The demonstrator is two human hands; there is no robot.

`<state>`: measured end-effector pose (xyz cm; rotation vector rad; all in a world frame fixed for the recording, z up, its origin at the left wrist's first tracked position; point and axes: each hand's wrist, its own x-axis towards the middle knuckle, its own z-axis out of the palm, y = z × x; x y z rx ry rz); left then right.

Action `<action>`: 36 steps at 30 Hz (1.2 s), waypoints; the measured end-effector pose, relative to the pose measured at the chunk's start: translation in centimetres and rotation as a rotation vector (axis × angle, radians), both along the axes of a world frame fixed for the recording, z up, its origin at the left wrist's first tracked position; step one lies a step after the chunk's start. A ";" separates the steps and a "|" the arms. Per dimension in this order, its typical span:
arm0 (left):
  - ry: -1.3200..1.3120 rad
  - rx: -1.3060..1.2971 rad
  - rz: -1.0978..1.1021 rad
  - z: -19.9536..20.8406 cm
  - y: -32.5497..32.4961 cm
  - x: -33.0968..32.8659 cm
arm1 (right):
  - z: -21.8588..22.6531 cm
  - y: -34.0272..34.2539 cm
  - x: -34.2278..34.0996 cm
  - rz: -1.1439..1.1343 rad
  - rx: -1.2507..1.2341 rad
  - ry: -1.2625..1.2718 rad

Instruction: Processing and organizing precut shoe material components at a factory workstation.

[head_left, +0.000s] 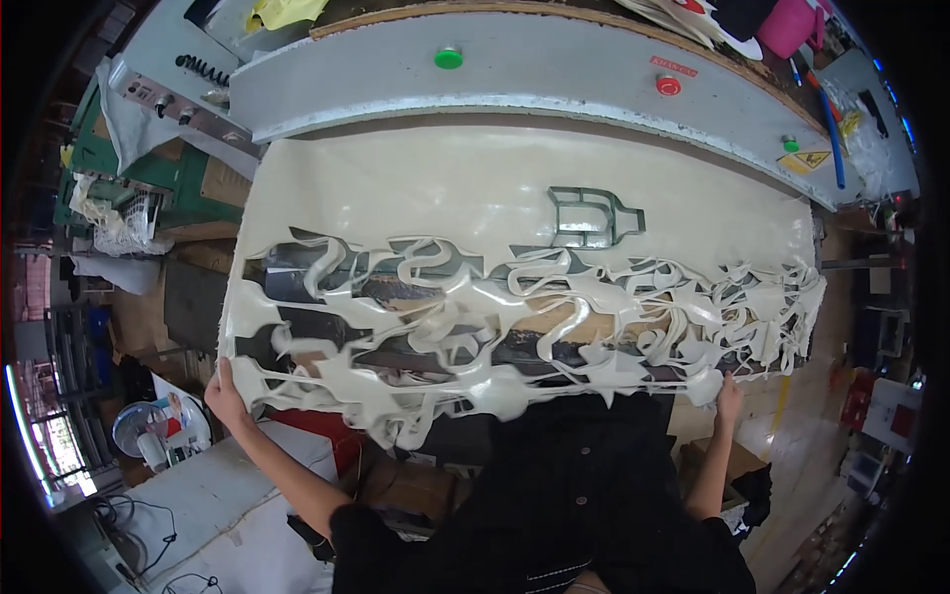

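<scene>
Left hand (226, 394) and right hand (727, 394) each pinch the near edge of the cut-out cream sheet (445, 188); metal cutter (592, 216) sits on top.

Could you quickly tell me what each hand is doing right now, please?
Left hand: closed on the cream sheet's near-left edge.
Right hand: gripping the sheet's near-right edge.

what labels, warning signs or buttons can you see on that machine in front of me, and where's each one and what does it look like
Red label: small rectangle with pale lettering, on the grey press beam, right of centre.
Warning sign: yellow sticker with a black triangle, at the beam's right end.
Red button: round, just below the red label.
Green button: round, left of centre.
Small green button: beside the warning sign.
</scene>
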<state>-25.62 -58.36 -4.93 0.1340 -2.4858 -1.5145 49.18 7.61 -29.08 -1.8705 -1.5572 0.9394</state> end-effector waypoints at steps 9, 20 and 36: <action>0.100 -0.848 -0.422 -27.9 5.1 17.1 | 7.9 1.9 0.7 -0.197 0.273 -0.449; -0.601 -0.087 -1.051 -29.1 21.6 39.5 | -5.3 25.8 23.7 -0.427 0.105 0.557; -0.734 -0.406 -0.778 -24.1 32.2 50.2 | 8.9 24.1 32.6 -0.324 -0.109 0.832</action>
